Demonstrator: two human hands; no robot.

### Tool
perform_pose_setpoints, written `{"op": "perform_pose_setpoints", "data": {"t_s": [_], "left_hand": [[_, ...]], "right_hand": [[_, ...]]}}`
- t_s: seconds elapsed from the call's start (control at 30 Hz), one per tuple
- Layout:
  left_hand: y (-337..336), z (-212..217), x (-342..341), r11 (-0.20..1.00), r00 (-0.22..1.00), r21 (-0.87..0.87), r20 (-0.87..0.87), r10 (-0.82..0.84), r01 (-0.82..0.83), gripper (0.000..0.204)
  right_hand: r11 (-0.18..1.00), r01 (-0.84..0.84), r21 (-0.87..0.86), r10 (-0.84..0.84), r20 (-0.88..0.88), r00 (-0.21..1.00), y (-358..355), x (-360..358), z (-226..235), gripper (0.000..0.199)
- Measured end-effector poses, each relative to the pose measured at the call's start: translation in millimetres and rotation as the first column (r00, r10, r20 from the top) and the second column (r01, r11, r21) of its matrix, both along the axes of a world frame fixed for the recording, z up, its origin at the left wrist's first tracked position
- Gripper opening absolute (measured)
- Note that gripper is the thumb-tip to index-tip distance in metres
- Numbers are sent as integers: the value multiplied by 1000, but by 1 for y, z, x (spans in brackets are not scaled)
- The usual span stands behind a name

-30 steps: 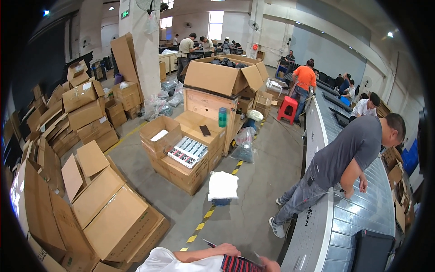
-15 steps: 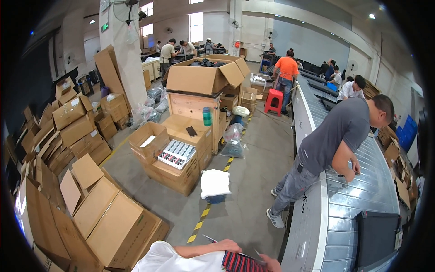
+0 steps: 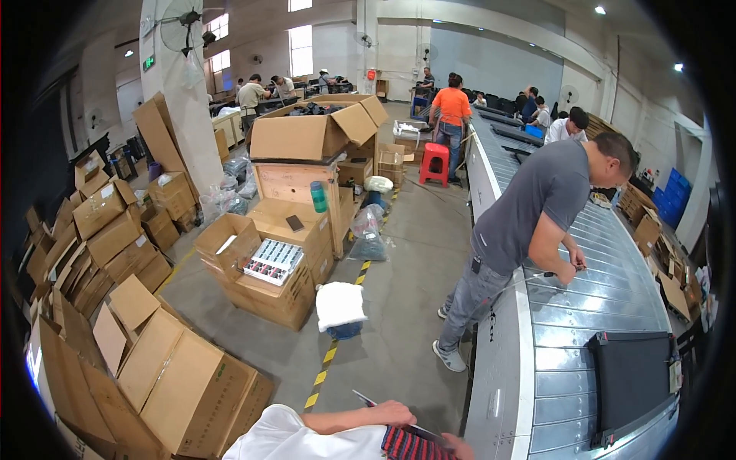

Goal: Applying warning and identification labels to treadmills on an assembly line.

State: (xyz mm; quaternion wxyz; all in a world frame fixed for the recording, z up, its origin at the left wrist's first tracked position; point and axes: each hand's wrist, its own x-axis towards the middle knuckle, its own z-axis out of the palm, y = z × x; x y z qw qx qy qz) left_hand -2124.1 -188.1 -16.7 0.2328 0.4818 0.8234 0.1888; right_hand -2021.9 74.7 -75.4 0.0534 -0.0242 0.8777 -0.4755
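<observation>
At the bottom edge, my left hand (image 3: 394, 414) is closed around a thin, dark, pointed object (image 3: 363, 397) whose tip sticks out to the left. My right hand (image 3: 458, 447), partly cut off by the frame edge, has its fingers closed at the end of a thin grey strip (image 3: 428, 435). That strip reaches toward my left hand; whether it touches is unclear. Below both hands shows a red and dark striped cloth (image 3: 414, 446), beside my white sleeve (image 3: 276, 437).
A co-worker in grey (image 3: 529, 199) bends over the metal-slatted conveyor (image 3: 563, 337) at right, where a black panel (image 3: 632, 387) lies. Cardboard boxes (image 3: 184, 376) pile up at left. A white-topped blue stool (image 3: 341, 307) stands ahead, near stacked cartons (image 3: 295, 307) and a red stool (image 3: 435, 165).
My view has shifted rightward, so the surroundings sit further left. The thin strip between my hands now reaches nearer to my left hand. The co-worker in grey stays bent over the conveyor.
</observation>
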Motion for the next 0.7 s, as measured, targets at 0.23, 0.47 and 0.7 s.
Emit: {"op": "perform_pose_setpoints", "data": {"t_s": [0.23, 0.47, 0.7], "left_hand": [[45, 12, -10, 999, 999, -11, 16, 49, -49, 12], [66, 19, -18, 980, 989, 153, 100, 111, -126, 13], [132, 27, -69, 912, 994, 410, 104, -35, -11, 17]], "right_hand": [[962, 206, -182, -187, 113, 976, -75, -39, 265, 30], [874, 339, -348, -268, 237, 934, -3, -61, 177, 30], [882, 429, -196, -409, 134, 902, 103, -14, 82, 34]]}}
